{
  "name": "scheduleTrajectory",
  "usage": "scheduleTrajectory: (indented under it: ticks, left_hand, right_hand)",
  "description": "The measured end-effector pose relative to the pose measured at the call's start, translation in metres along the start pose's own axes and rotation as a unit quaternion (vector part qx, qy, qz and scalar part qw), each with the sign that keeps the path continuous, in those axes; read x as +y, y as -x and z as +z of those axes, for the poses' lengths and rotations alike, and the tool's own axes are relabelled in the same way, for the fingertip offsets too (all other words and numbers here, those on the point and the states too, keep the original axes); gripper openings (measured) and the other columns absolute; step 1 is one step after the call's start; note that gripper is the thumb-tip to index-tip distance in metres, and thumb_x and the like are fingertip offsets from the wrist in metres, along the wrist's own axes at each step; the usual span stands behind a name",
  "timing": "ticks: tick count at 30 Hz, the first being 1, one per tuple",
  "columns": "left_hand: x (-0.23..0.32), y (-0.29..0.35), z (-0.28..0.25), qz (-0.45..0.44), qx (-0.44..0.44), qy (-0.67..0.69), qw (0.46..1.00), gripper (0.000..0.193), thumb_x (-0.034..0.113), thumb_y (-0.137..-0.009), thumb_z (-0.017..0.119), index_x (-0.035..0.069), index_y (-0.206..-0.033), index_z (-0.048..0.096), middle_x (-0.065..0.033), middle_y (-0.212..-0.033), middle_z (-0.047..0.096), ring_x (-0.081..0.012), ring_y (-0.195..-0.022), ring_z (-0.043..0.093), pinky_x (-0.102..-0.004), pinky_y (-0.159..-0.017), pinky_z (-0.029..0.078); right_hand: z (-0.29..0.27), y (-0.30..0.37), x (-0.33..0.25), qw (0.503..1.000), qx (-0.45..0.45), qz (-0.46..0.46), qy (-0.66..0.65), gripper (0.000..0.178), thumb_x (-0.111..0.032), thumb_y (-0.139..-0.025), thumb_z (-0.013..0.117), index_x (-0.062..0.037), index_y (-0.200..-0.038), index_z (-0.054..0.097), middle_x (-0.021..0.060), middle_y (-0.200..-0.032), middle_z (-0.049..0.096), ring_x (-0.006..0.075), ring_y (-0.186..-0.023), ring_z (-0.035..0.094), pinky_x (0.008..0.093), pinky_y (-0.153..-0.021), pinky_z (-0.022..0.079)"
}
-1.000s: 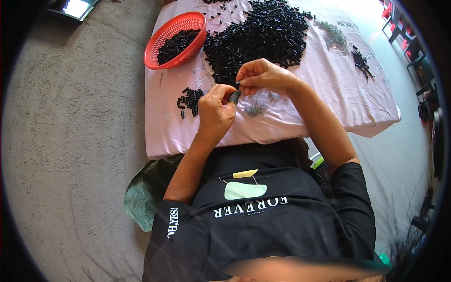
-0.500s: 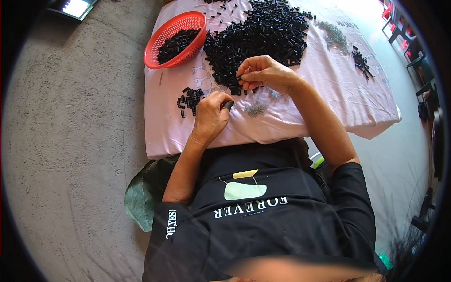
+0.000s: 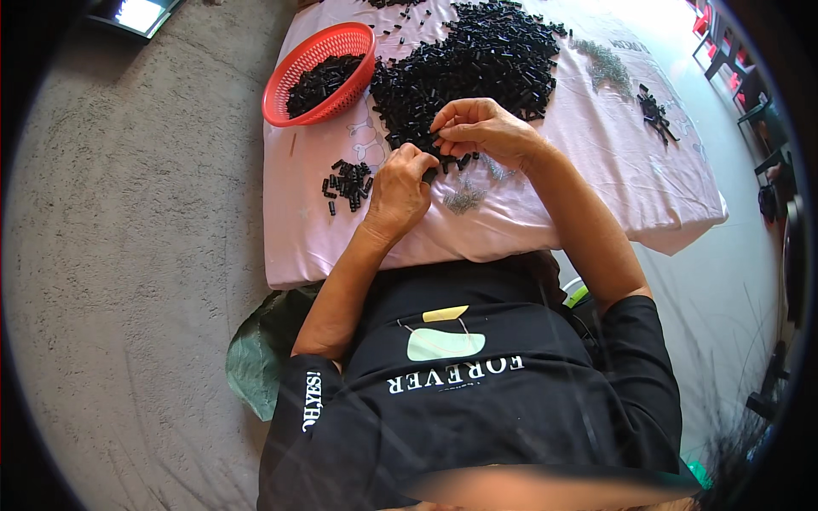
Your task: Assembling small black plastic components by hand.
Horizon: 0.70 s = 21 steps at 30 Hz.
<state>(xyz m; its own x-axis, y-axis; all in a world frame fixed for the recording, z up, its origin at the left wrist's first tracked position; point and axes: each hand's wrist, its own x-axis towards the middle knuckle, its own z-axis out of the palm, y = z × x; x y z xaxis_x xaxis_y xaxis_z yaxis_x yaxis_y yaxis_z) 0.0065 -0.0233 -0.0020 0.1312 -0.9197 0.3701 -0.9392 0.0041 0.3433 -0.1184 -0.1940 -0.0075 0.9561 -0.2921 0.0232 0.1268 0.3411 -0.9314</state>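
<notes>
My right hand (image 3: pixel 487 132) is closed in a pinch at the near edge of a big pile of small black cylindrical pieces (image 3: pixel 486 60), with one such piece seemingly at its fingertips. Just left of it and slightly nearer, my left hand (image 3: pixel 399 189) is closed, its fingertips almost meeting the right ones. What the left fingers hold is hidden; a dark cover shows on one of its digits. A small group of black pieces (image 3: pixel 348 184) lies left of my left hand. Below my right hand sits a little heap of thin silvery metal bits (image 3: pixel 463 198).
A red plastic basket (image 3: pixel 274 95) with black pieces inside stands at the far left of the pink-clothed table (image 3: pixel 315 247). Another silvery heap (image 3: pixel 607 66) and a few black parts (image 3: pixel 654 115) lie to the right. A green bag (image 3: pixel 260 358) hangs below the table's near-left corner.
My left hand has moved right and farther from me, away from the small group, bringing its fingertips up to my right hand. The right hand stays nearly in place.
</notes>
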Motion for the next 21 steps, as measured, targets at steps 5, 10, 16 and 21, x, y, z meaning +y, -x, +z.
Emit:
scheduleTrajectory:
  ticks: [5, 10, 16, 21]
  left_hand:
    - [0.003, -0.004, 0.005, 0.002, 0.013, 0.022, 1.0, 0.031, -0.01, -0.068, 0.053, 0.004, -0.093, 0.066, -0.0135, -0.09, 0.06, -0.0344, -0.091, 0.061, -0.0424, -0.08, 0.051]
    - [0.001, -0.005, 0.013, 0.023, 0.021, 0.005, 1.0, 0.022, -0.008, -0.069, 0.057, 0.002, -0.087, 0.064, -0.0141, -0.089, 0.059, -0.0359, -0.089, 0.06, -0.0444, -0.08, 0.049]
    - [0.003, -0.005, 0.008, 0.049, -0.003, -0.025, 0.998, 0.02, -0.005, -0.068, 0.058, 0.003, -0.087, 0.062, -0.0145, -0.087, 0.055, -0.0357, -0.085, 0.058, -0.0466, -0.075, 0.049]
    - [0.003, -0.003, 0.011, 0.046, 0.001, -0.012, 0.999, 0.019, -0.005, -0.069, 0.058, 0.002, -0.086, 0.062, -0.0143, -0.088, 0.056, -0.0356, -0.087, 0.058, -0.0459, -0.076, 0.049]
  right_hand:
    - [-0.002, -0.001, 0.002, 1.0, -0.008, -0.004, 0.005, 0.015, -0.008, -0.092, 0.065, -0.0011, -0.105, 0.065, 0.005, -0.089, 0.069, 0.008, -0.077, 0.066, 0.0206, -0.073, 0.056]
    - [0.002, 0.001, -0.001, 1.0, 0.007, 0.005, -0.006, 0.016, -0.008, -0.092, 0.065, -0.0013, -0.106, 0.065, 0.0045, -0.089, 0.069, 0.0077, -0.077, 0.066, 0.0208, -0.073, 0.056]
    - [-0.002, 0.001, 0.001, 1.0, -0.017, -0.009, -0.011, 0.016, -0.009, -0.092, 0.065, -0.0018, -0.106, 0.065, 0.004, -0.09, 0.068, 0.0077, -0.078, 0.066, 0.021, -0.074, 0.056]
    - [0.0, 0.001, 0.0, 0.999, -0.013, -0.013, -0.031, 0.016, -0.007, -0.09, 0.065, -0.0006, -0.105, 0.066, 0.0044, -0.089, 0.068, 0.0088, -0.078, 0.066, 0.0209, -0.075, 0.056]
